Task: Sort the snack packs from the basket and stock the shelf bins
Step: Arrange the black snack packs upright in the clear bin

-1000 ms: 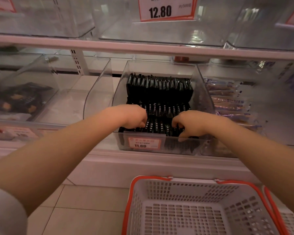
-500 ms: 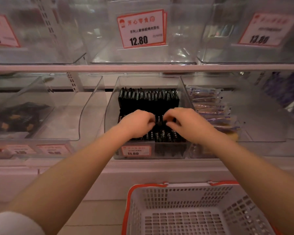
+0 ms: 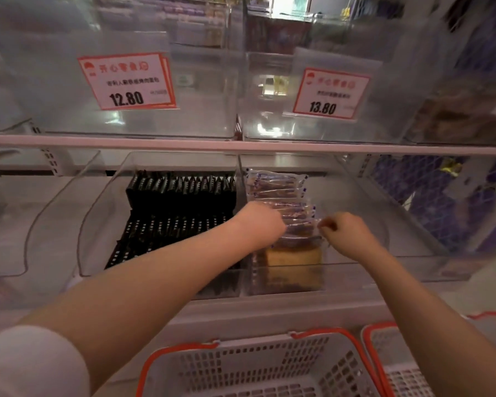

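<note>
Both of my hands reach into a clear shelf bin (image 3: pixel 407 233) on the lower shelf. It holds a row of clear-wrapped snack packs (image 3: pixel 275 186) with a yellow cake slice (image 3: pixel 292 256) at the front. My left hand (image 3: pixel 259 224) grips the left side of the packs with curled fingers. The packs' right edge is pinched by my right hand (image 3: pixel 347 233). The bin to the left is filled with rows of black snack packs (image 3: pixel 181 202). Below, a white basket (image 3: pixel 181 347) with an orange rim shows no packs in its visible part.
A second white basket (image 3: pixel 375 336) stands at the lower right. Clear bins on the upper shelf carry price tags 12.80 (image 3: pixel 126 81) and 13.80 (image 3: pixel 331 94). The shelf edge (image 3: pixel 241 146) runs just above the lower bins. Another clear bin (image 3: pixel 55 224) sits at the left.
Both hands left the black snack packs and moved right into the neighbouring bin, onto the clear-wrapped packs. The view shifted right and up.
</note>
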Tool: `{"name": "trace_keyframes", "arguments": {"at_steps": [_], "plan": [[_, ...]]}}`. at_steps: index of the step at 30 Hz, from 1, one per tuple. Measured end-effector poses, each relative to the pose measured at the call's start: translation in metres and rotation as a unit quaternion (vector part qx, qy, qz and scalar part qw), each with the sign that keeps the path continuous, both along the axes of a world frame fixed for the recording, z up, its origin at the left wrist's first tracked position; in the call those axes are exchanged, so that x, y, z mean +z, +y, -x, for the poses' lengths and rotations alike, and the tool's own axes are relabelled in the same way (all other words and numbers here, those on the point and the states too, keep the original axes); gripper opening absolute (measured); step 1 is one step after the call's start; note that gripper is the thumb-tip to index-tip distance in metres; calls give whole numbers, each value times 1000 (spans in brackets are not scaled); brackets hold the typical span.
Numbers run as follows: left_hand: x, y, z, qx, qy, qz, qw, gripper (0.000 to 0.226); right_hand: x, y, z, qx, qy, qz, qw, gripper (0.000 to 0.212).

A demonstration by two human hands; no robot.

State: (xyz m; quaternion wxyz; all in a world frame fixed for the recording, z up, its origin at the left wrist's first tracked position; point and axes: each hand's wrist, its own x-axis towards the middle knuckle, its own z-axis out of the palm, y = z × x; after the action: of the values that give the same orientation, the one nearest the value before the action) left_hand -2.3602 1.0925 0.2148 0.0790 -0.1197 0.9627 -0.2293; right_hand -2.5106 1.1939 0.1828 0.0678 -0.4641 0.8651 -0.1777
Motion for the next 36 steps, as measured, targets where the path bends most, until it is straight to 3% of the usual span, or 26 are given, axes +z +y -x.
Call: {"name": "trace_keyframes", "arguments": {"at_steps": [8, 12, 15, 20, 23, 25, 28, 30, 33, 36], "plan": [[-1, -10, 7, 73, -69, -18, 995, 16, -9, 4, 22, 102, -60, 38, 992, 6], [4, -26, 19, 98, -14, -15, 995, 18, -14, -5, 37, 51, -81, 116, 989, 13], [2, -32, 27, 115, -42, 7, 992, 25, -21, -18, 43, 33, -75, 89, 993, 24], [1, -33, 37, 141, -78, -5, 987, 19, -26, -25, 51, 49, -98, 90, 990, 6], [3, -32, 35, 145, -91, 16, 985, 22, -30, -23, 53, 36, -96, 98, 990, 14], [4, -30, 32, 147, -91, 22, 985, 28, -31, -21, 50, 32, -76, 94, 992, 8], [5, -24, 22, 125, -3, -3, 992, 27, -23, -12, 36, 51, 7, 170, 984, 15], [1, -17, 4, 71, 170, -35, 982, 23, -16, -4, 15, 128, 20, 215, 968, 14], [-16, 3, -36, 58, 428, -122, 894, 14, -21, 5, -28, 269, 34, 134, 953, 16], [-44, 15, -72, 178, 439, -237, 848, 20, -32, 11, -58, 293, 101, 106, 945, 26]]}}
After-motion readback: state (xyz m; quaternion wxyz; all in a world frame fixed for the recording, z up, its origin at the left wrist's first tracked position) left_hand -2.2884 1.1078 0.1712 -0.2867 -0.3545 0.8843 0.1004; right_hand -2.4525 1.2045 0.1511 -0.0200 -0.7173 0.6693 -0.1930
